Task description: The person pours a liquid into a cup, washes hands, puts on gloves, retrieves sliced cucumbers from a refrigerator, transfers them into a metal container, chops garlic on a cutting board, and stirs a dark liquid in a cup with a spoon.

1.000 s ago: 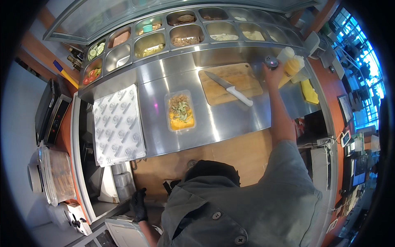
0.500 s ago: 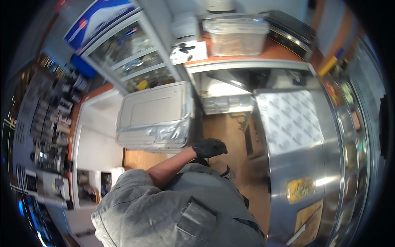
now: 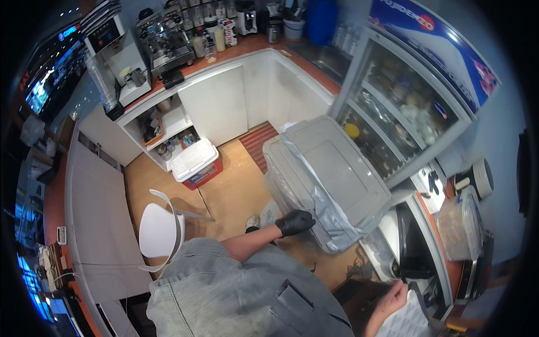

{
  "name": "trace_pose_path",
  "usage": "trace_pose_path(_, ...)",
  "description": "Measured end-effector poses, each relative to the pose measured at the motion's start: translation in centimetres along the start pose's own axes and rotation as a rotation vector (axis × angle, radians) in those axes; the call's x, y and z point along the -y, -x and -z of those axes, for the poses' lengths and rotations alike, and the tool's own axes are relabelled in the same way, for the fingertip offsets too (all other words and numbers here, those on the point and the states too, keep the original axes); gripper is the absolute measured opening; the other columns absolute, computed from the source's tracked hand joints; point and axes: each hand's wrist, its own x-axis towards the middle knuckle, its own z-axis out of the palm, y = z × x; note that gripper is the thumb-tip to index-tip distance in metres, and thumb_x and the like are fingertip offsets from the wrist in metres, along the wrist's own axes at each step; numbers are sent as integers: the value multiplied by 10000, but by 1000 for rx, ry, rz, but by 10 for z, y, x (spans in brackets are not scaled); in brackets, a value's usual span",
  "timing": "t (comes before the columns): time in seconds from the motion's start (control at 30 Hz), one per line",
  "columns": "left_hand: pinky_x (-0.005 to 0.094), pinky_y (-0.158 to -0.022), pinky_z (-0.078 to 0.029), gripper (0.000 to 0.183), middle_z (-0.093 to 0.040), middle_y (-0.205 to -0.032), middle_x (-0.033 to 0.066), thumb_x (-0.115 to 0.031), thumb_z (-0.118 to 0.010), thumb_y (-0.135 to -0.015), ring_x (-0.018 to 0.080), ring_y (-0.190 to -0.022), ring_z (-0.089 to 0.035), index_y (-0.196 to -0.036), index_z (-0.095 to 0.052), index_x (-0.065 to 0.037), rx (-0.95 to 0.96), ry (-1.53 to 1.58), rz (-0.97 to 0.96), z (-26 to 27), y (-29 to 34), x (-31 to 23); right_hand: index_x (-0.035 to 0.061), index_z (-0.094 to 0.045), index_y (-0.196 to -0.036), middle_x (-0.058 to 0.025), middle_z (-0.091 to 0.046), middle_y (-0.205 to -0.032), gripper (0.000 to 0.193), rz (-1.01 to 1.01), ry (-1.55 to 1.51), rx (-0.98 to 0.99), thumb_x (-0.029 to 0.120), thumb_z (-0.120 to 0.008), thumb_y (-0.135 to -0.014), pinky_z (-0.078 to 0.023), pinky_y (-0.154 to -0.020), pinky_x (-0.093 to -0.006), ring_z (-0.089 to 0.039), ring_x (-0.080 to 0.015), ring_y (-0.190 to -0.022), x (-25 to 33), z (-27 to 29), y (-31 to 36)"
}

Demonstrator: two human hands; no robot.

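My left hand [image 3: 296, 223], in a black glove, is curled closed with nothing visible in it. It is held just off the near left side of a large grey lidded storage bin [image 3: 342, 163], whose edges are patched with silver tape. Bare, my right hand [image 3: 394, 296] reaches in at the lower right with its fingers bent together; I see nothing held. Beside it lies white patterned paper [image 3: 411, 319] on the steel counter, partly cut off by the dark rim of the picture.
A glass-front display fridge [image 3: 401, 106] stands behind the bin. On the floor are a white chair [image 3: 158, 230], a red cooler with a white lid [image 3: 195, 160] and a striped mat [image 3: 260, 147]. White cabinets [image 3: 216, 104] carry an espresso machine [image 3: 165, 48]. A clear tub [image 3: 459, 224] sits at right.
My view has swung left, bringing the chair, cooler and coffee counter into sight. My right hand has come into view at the lower right. The gloved left hand remains near the bin.
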Motion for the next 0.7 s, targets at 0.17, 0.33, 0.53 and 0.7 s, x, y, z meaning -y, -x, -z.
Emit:
trace_pose_path(0.17, 391, -654, -494, 266, -582, -706, 118, -281, -663, -919, 202, -636, -564, -879, -609, -23, -367, -23, 322, 175, 33, 105, 35, -603, -1214, -175, -583, -1229, 406, 529, -80, 760, 91, -726, -831, -496, -909, -403, -619, -341, -1046, 196, -250, -60)
trace_pose_path(0.33, 377, -970, -503, 632, -552, -1434, 190, -377, -655, -938, 296, -1132, -644, -1495, -472, -144, -478, 314, 702, 323, 109, 146, 96, -643, -1231, -160, -645, -1194, 372, 865, -99, 1339, 151, -700, -868, -504, -943, -443, -617, -380, -1105, 309, -425, -59)
trace_pose_path(0.53, 328, -1045, -442, 456, -654, -1307, 97, -354, -578, -996, 217, -1193, -609, -1317, -623, -34, -848, 378, 771, 369, 208, 149, 41, -649, -1210, -188, -660, -1153, 360, 1112, -244, 1608, 225, -675, -902, -518, -910, -445, -632, -380, -1062, 372, -589, -51)
trace_pose_path(0.7, 319, -845, -477, 389, -707, -1164, 47, -391, -540, -999, 171, -982, -631, -1189, -685, -83, -1233, 646, 974, 326, 251, 129, 6, -687, -1107, -107, -706, -932, 257, 875, -493, 1801, 187, -685, -924, -545, -750, -332, -682, -211, -828, 437, -715, -33)
